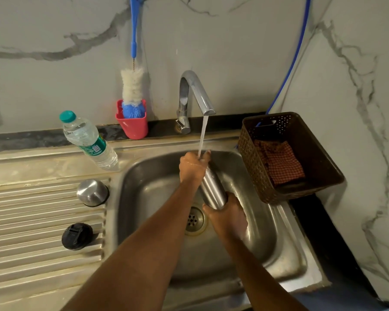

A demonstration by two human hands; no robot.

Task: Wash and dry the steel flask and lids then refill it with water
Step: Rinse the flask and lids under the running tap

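While the tap (195, 90) runs, sink (296, 261): catching the stream.
Steel flask (212, 187): tilted over it, top end under the water.
Left hand (192, 167): wrapped round its neck; wet grip may slip.
Right hand (228, 217): gripping its base.

Dim warm light, glare on sink (285, 265), edges bowed, perhaps slightly soft

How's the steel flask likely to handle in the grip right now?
Probably slippery: the steel flask is smooth and wet under the tap stream. Likely rigid, being metal. Laid on its side, the round body would tend to roll in the sink.
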